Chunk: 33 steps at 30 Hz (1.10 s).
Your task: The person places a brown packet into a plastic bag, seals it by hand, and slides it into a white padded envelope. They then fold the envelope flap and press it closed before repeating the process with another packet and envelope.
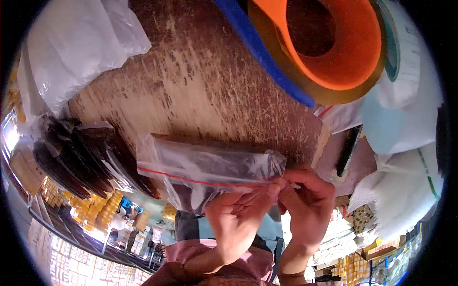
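A clear zip-lock bag (200, 162) with a red stripe along its mouth lies near the table's front edge. My left hand (236, 214) is closed on the bag's striped edge, near its right end. Beside it, my right hand (305, 198) pinches the bag's right corner, thumb and fingers together. The two hands nearly touch at the fingertips. The lower part of the bag hangs past the table edge, partly behind my left hand. Whether anything is inside the bag I cannot make out.
A white plastic bag (86, 47) lies at the far left, above several dark curved pieces (71, 152). A tape dispenser with an orange hub (343, 71) and blue edge stands at the upper right. Nearby lie a black-handled cutter (349, 150) and white packaging (396, 190) on the wooden table (200, 71).
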Each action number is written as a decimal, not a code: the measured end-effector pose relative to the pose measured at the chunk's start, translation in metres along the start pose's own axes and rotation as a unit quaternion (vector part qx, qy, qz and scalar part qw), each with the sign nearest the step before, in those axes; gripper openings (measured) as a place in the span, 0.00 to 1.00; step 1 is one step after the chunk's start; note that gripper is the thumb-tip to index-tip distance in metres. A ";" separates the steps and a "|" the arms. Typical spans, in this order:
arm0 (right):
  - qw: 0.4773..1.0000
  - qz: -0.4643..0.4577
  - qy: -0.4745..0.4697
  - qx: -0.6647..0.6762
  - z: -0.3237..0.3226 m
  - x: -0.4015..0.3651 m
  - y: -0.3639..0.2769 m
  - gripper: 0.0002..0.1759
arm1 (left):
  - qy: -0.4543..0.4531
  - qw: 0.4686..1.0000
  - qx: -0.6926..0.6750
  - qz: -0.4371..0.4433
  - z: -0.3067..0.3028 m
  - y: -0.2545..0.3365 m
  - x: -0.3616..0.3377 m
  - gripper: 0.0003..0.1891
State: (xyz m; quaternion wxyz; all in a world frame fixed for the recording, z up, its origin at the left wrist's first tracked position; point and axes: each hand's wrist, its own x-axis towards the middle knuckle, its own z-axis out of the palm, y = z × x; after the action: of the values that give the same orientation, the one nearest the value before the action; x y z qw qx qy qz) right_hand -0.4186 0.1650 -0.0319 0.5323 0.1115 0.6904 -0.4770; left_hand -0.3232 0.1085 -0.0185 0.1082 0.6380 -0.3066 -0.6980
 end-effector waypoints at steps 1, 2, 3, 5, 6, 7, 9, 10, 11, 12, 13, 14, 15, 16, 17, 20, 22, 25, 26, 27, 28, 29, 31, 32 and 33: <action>1.000 0.002 0.004 0.013 0.001 -0.001 0.002 0.05 | 0.016 0.999 -0.048 -0.015 0.001 -0.001 0.002 0.09; 1.000 0.005 0.008 0.027 0.002 -0.002 0.005 0.05 | 0.058 0.987 -0.110 -0.097 0.001 0.001 0.003 0.06; 0.999 0.009 0.012 0.041 0.003 -0.002 0.007 0.05 | 0.047 0.988 -0.108 -0.100 0.000 0.001 0.005 0.06; 0.999 0.009 0.004 0.046 -0.002 -0.001 0.010 0.05 | 0.026 0.989 -0.101 -0.107 -0.004 0.000 0.007 0.06; 0.999 0.013 0.006 0.049 -0.003 -0.002 0.013 0.04 | 0.024 0.991 -0.083 -0.102 -0.003 0.003 0.007 0.06; 0.999 0.015 0.005 0.052 -0.003 -0.003 0.014 0.04 | 0.029 0.990 -0.094 -0.103 -0.003 0.003 0.007 0.05; 0.998 0.010 0.014 0.064 0.000 -0.004 0.014 0.04 | 0.038 0.987 -0.116 -0.107 -0.002 0.003 0.007 0.05; 0.997 0.007 0.019 0.070 0.002 -0.004 0.014 0.04 | 0.030 0.986 -0.127 -0.101 -0.003 0.003 0.007 0.04; 0.998 0.001 0.023 0.063 0.002 -0.005 0.015 0.04 | 0.043 0.987 -0.119 -0.103 -0.003 0.002 0.006 0.04; 0.998 -0.005 0.027 0.054 0.002 -0.006 0.017 0.04 | 0.055 0.986 -0.112 -0.106 -0.003 0.000 0.005 0.04; 0.998 -0.010 0.031 0.045 0.002 -0.007 0.019 0.04 | 0.067 0.986 -0.106 -0.110 -0.003 0.000 0.005 0.04; 0.998 -0.015 0.036 0.040 0.003 -0.008 0.018 0.05 | 0.075 0.979 -0.129 -0.140 -0.003 0.002 0.005 0.04; 0.998 -0.020 0.042 0.034 0.005 -0.010 0.016 0.05 | 0.079 0.976 -0.137 -0.150 -0.003 0.003 0.005 0.04; 0.998 -0.025 0.047 0.028 0.006 -0.011 0.014 0.05 | 0.084 0.973 -0.146 -0.160 -0.004 0.004 0.005 0.04; 0.998 -0.021 0.046 0.024 0.006 -0.012 0.013 0.05 | 0.089 0.969 -0.154 -0.171 -0.005 0.005 0.004 0.05; 0.999 -0.014 0.041 0.020 0.004 -0.010 0.011 0.05 | 0.089 0.975 -0.109 -0.172 -0.007 0.010 0.006 0.05; 0.999 -0.010 0.038 0.032 0.003 -0.009 0.013 0.05 | 0.087 0.976 -0.095 -0.175 -0.008 0.012 0.006 0.06; 0.996 -0.021 0.065 0.052 0.004 -0.010 0.011 0.05 | 0.086 0.978 -0.080 -0.174 -0.013 0.009 0.007 0.06; 0.995 -0.017 0.084 0.042 0.006 -0.010 0.010 0.06 | 0.086 0.978 -0.076 -0.175 -0.015 0.008 0.007 0.07; 0.996 -0.016 0.077 0.041 0.005 -0.010 0.011 0.06 | 0.083 0.979 -0.076 -0.173 -0.015 0.010 0.008 0.07; 0.997 -0.014 0.070 0.041 0.002 -0.010 0.012 0.05 | 0.080 0.979 -0.077 -0.170 -0.013 0.015 0.011 0.07; 0.997 -0.014 0.064 0.039 0.000 -0.009 0.012 0.05 | 0.076 0.980 -0.079 -0.167 -0.013 0.018 0.013 0.08; 0.996 0.008 0.060 0.066 0.001 -0.010 0.012 0.06 | 0.067 0.982 -0.037 -0.173 -0.018 0.015 0.011 0.09; 0.995 0.018 0.058 0.080 0.002 -0.010 0.011 0.06 | 0.061 0.983 -0.015 -0.175 -0.020 0.014 0.010 0.09; 0.995 0.035 0.051 0.083 0.003 -0.010 0.011 0.06 | 0.058 0.985 -0.017 -0.163 -0.020 0.014 0.011 0.09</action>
State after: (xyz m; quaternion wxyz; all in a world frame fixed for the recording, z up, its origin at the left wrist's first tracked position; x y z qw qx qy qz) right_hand -0.4060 0.1718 -0.0295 0.5018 0.2038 0.6701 -0.5076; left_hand -0.3096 0.0860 -0.0192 0.0213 0.7170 -0.1795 -0.6732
